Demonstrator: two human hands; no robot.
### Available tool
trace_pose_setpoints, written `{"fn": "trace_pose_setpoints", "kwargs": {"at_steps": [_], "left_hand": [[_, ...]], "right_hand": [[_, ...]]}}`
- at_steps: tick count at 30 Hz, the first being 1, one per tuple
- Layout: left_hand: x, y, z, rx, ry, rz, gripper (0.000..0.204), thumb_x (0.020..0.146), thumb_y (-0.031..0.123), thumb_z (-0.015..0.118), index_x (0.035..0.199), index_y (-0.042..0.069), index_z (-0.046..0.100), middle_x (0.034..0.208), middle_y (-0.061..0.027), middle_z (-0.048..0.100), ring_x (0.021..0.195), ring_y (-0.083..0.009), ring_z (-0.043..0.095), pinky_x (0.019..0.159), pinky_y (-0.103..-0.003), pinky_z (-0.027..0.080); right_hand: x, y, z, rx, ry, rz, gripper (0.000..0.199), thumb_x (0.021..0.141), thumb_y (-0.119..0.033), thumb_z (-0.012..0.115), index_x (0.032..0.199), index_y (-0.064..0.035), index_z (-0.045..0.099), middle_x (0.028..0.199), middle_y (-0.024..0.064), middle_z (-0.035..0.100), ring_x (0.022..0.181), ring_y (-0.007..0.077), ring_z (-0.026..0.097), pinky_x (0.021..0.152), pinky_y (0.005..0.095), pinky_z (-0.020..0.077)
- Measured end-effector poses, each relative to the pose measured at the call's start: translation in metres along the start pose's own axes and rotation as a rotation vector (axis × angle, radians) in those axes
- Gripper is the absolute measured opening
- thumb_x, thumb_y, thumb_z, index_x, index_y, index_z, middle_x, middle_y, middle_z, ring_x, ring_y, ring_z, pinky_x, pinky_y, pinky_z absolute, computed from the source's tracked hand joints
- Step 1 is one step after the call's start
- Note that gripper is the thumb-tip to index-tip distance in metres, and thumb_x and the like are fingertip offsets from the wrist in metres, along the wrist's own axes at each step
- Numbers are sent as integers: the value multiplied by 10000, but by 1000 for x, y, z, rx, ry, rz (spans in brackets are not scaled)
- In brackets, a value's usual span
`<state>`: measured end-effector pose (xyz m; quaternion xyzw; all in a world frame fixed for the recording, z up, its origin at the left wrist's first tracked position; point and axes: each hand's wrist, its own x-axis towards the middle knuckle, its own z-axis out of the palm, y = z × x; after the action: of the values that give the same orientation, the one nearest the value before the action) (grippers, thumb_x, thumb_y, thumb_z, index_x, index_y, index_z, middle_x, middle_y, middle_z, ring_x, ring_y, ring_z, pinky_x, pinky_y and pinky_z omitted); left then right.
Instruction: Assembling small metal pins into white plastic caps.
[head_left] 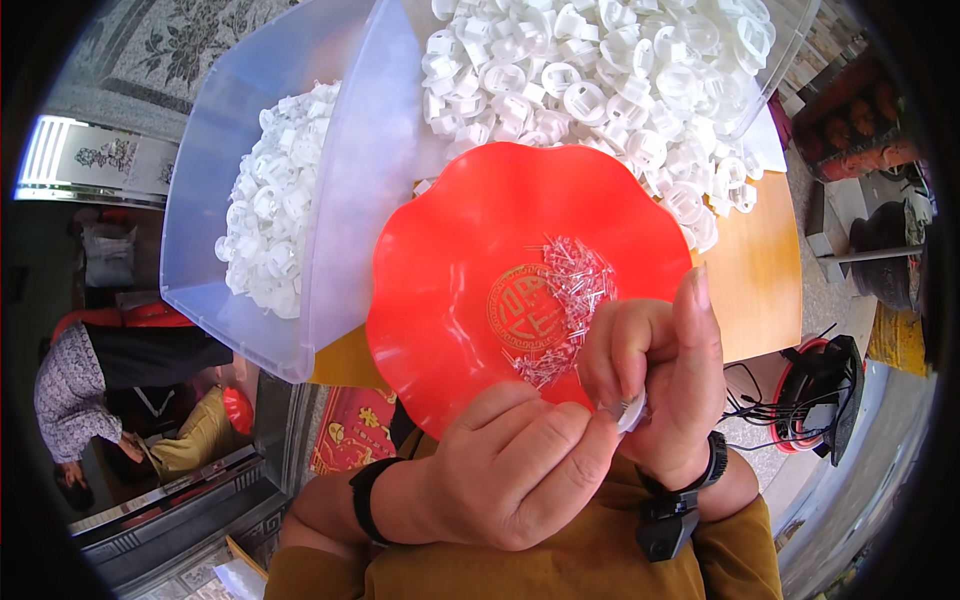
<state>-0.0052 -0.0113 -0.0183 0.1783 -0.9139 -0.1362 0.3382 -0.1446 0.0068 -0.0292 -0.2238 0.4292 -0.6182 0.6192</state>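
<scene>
My right hand (670, 375) grips a small white round plastic piece (631, 411) between its curled fingers and palm, with one finger pointing up. Closed in a pinch, my left hand (530, 465) meets that piece with its fingertips; whatever they hold is hidden. Both hands are over the near edge of a red plate (440, 250) with a wavy rim and a gold emblem. In the plate lies a pile of tiny clear pieces with thin wire-like legs (580, 285), partly covered by my right hand.
Beyond the plate spreads a heap of white ring-shaped plastic pieces (600, 90) on a wooden table (765, 270). A translucent bin (345, 200) with more white pieces (275, 200) stands left. Black cables (790, 405) are on the right. Another person (90, 390) sits far left.
</scene>
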Motion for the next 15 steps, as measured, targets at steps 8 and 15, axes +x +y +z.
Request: {"fn": "trace_pose_setpoints", "kwargs": {"at_steps": [8,15], "left_hand": [[-2,2,3,37,42,-3,164,712,20,679,856,-21,613,713,-71,568,536,-154,526,463,-278,434],[-3,-3,-15,-99,50,-121,237,646,-17,730,857,18,628,713,-61,575,554,-163,533,507,-285,443]], "right_hand": [[1,3,5,18,48,-40,687,969,-491,170,429,-93,319,418,70,354,370,153,305,384,258,281],[-6,-3,-5,129,-145,70,737,919,-613,130,727,-16,518,750,109,535,654,186,518,649,284,413]]}}
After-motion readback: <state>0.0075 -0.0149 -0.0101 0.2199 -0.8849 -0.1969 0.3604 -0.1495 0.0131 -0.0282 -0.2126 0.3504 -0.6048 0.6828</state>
